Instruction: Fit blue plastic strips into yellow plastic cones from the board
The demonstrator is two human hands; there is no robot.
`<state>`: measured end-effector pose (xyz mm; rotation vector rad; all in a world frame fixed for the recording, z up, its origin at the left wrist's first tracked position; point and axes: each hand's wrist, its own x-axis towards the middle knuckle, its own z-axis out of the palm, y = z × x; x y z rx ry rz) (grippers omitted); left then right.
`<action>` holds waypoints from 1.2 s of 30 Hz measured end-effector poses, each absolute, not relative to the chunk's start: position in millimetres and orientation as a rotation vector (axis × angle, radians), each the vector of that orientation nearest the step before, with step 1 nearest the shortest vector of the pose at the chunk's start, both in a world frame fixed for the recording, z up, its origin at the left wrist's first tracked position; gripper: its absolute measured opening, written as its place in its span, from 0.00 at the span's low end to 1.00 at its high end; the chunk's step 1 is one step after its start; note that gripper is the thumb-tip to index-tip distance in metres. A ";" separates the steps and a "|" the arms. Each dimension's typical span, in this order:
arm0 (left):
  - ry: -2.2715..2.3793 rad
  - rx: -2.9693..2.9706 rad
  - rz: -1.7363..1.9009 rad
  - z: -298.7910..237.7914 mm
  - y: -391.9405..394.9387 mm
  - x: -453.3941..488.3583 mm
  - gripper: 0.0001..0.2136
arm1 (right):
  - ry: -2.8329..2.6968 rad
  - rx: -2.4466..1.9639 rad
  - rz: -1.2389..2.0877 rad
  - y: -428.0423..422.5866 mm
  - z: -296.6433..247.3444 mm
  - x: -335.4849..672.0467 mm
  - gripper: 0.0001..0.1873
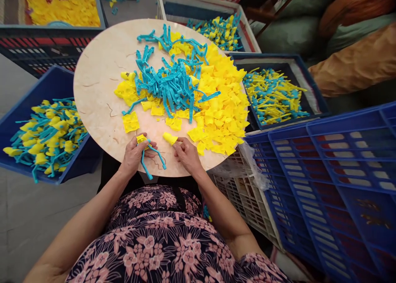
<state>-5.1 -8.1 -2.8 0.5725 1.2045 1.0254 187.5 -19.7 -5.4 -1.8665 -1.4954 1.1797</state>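
Far L, a blue plastic crate (46,85) is heaped w/ yellow cups joined to teal strips. Next, a round cream marble-look counter (95,81) carries a tangle of teal plastic runners (167,85). At its near edge, the L hand (134,155) has its fingers curled closed round a small yellow moulded cup (142,139), a thin teal plastic runner (153,156) trailing below. Both look light and springy, prob. best held by the cup's body. The R hand (185,153) pinches a yellow plastic cone (170,138) near its wide end; it looks thin-walled, soft, maybe slippery. Further R lie loose yellow plastic offcuts (219,118), a dark blue tray (262,57) of yellow-and-teal pieces, and a blue lattice crate (324,171).
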 end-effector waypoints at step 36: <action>1.087 0.466 0.886 1.4 -3.5 -17.1 0.20 | -2.137 -1.900 0.948 5.7 7.5 186.3 0.21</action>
